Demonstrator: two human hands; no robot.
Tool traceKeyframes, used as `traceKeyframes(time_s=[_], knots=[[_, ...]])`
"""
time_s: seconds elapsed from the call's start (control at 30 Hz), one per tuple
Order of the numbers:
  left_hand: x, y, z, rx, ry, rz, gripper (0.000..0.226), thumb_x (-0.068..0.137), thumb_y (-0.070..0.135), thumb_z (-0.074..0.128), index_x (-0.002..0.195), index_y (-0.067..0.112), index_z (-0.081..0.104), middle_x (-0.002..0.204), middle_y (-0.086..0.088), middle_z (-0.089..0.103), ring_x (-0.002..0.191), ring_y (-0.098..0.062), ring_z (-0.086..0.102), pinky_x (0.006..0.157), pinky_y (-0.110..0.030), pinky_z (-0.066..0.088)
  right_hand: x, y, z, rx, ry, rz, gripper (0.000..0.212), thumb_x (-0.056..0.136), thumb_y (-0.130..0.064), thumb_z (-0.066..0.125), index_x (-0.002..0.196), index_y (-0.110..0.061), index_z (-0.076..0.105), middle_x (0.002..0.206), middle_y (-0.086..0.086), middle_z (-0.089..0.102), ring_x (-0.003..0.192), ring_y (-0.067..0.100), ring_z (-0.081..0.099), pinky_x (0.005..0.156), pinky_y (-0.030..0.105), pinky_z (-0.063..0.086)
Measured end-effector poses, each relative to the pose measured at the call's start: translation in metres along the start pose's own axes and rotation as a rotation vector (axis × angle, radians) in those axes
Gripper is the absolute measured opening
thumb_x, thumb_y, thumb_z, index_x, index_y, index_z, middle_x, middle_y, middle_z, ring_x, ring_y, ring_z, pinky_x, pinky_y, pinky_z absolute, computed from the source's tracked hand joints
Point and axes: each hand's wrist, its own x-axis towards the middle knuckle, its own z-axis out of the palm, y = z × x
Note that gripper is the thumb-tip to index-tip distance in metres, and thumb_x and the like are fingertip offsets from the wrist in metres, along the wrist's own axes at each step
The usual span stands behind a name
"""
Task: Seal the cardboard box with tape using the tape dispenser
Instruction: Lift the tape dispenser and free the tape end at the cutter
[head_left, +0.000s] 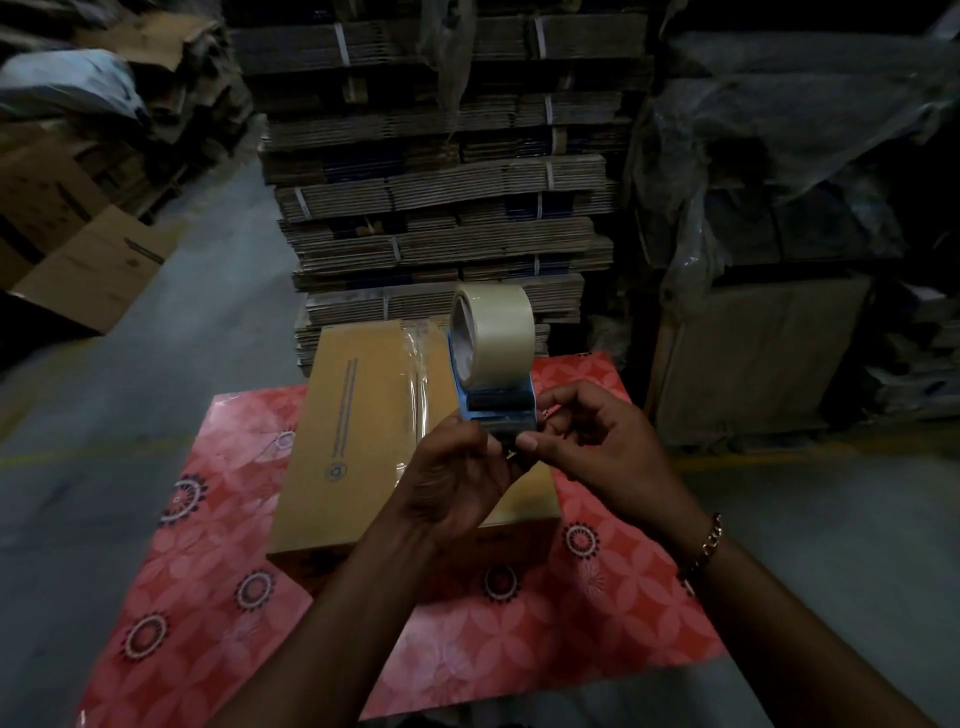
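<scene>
Where both hands meet above the near right part of the cardboard box (363, 431), the tape dispenser (496, 410) is held upright in the air, its roll of pale tape (491, 335) uppermost.

Head view, items in order:

Left hand (457, 483): fingers curled round the lower part of the dispenser from the left, thumb side up; a firm grasp, the handle itself hidden inside the hand.

Right hand (597, 447): partly closed, thumb and forefinger pinched at the dispenser's near lower edge, the other fingers loosely bent behind. Whether a tape end lies between the fingertips cannot be told. A chain bracelet (709, 543) sits on this wrist.

Tape dispenser: blue frame with a dark roller section below the roll; it stands clear of the box top, not touching it.

Cardboard box: long, brown, flaps shut, lying lengthwise from near to far on a red patterned cloth (208, 597). A glossy strip of clear tape (418, 384) runs along the middle seam at the far half; nearer, the hands cover the seam. A printed line and round mark show on the left flap.

Surroundings: grey concrete floor (104, 395); a tall stack of strapped flat cartons (441, 208) just beyond the cloth; an open carton (98, 265) far left; plastic-wrapped goods (779, 156) at right.
</scene>
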Motion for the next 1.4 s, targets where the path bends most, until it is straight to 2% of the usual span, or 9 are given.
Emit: traceKeyframes(time_s=[0.1,0.2,0.3,0.5,0.67,0.87,1.13,1.27,1.4], knots=[[0.000,-0.004,0.001,-0.032,-0.031,-0.005,0.068,0.066,0.000,0.053,0.135,-0.006,0.052,0.121,-0.027,0.060,0.126,-0.047,0.045,0.102,-0.048,0.047,-0.002,-0.003,-0.008,-0.166,-0.004,-0.097,0.028,0.079,-0.028,0.084,0.099,-0.035,0.065,0.079,-0.010,0.073,0.059,0.011,0.062,0.056,0.017,0.047],[0.000,-0.006,0.004,-0.033,-0.026,-0.001,0.070,0.064,-0.001,0.054,0.133,-0.008,0.052,0.115,-0.025,0.062,0.121,-0.044,0.051,0.098,-0.044,0.050,-0.003,-0.005,-0.009,-0.261,0.021,-0.150,0.029,0.079,-0.026,0.084,0.099,-0.031,0.063,0.070,-0.010,0.072,0.053,0.008,0.060,0.052,0.022,0.047],[-0.001,-0.008,0.005,-0.002,-0.024,-0.005,0.061,0.062,-0.002,0.056,0.122,-0.006,0.059,0.103,-0.021,0.070,0.103,-0.034,0.065,0.091,-0.039,0.056,-0.004,-0.004,-0.009,-0.222,-0.006,-0.049,0.031,0.077,-0.025,0.083,0.097,-0.031,0.060,0.070,-0.012,0.070,0.054,0.004,0.056,0.054,0.025,0.048],[0.000,-0.013,0.002,0.057,0.009,0.004,0.054,0.060,0.002,0.057,0.113,0.002,0.072,0.101,-0.017,0.073,0.098,-0.027,0.071,0.088,-0.038,0.057,-0.005,-0.004,-0.010,-0.178,-0.026,0.030,0.031,0.076,-0.023,0.081,0.097,-0.029,0.058,0.067,-0.007,0.064,0.054,0.001,0.053,0.058,0.033,0.046],[-0.001,-0.011,0.003,0.101,0.021,0.000,0.060,0.057,0.005,0.059,0.117,0.000,0.065,0.100,-0.016,0.073,0.098,-0.028,0.069,0.084,-0.036,0.058,-0.009,-0.006,-0.013,-0.505,0.062,-0.244,0.045,0.072,-0.041,0.078,0.108,-0.034,0.050,0.085,-0.014,0.052,0.064,0.007,0.050,0.054,0.040,0.049],[-0.002,-0.014,0.007,0.120,-0.015,0.003,0.052,0.059,0.004,0.058,0.109,0.007,0.073,0.095,-0.014,0.070,0.095,-0.025,0.068,0.079,-0.033,0.058,-0.008,-0.012,-0.017,-0.539,-0.025,-0.440,0.014,0.085,-0.029,0.070,0.099,-0.025,0.070,0.091,-0.015,0.057,0.068,0.004,0.049,0.055,0.036,0.048],[-0.002,-0.014,0.008,0.069,-0.061,-0.022,0.048,0.062,0.003,0.060,0.109,0.004,0.071,0.100,-0.015,0.067,0.100,-0.027,0.063,0.084,-0.034,0.056,-0.009,-0.020,-0.018,-0.771,-0.031,-0.503,0.013,0.086,-0.037,0.069,0.093,-0.026,0.069,0.090,-0.012,0.061,0.076,0.005,0.059,0.054,0.028,0.048],[0.000,-0.011,0.009,-0.073,-0.060,-0.129,0.046,0.062,0.021,0.076,0.104,0.003,0.072,0.090,-0.012,0.068,0.083,-0.023,0.064,0.075,-0.033,0.050,-0.012,-0.016,-0.012,-0.734,0.003,-0.482,0.017,0.083,-0.039,0.071,0.090,-0.025,0.064,0.088,-0.011,0.059,0.070,0.006,0.057,0.051,0.033,0.049],[0.004,-0.008,0.016,-0.126,-0.004,-0.171,0.062,0.087,0.049,0.057,0.127,0.003,0.058,0.092,-0.011,0.066,0.081,-0.023,0.063,0.072,-0.033,0.050,-0.014,-0.011,-0.004,-0.722,0.032,-0.448,0.020,0.081,-0.040,0.070,0.087,-0.025,0.058,0.086,-0.011,0.055,0.068,0.008,0.057,0.051,0.037,0.050]])
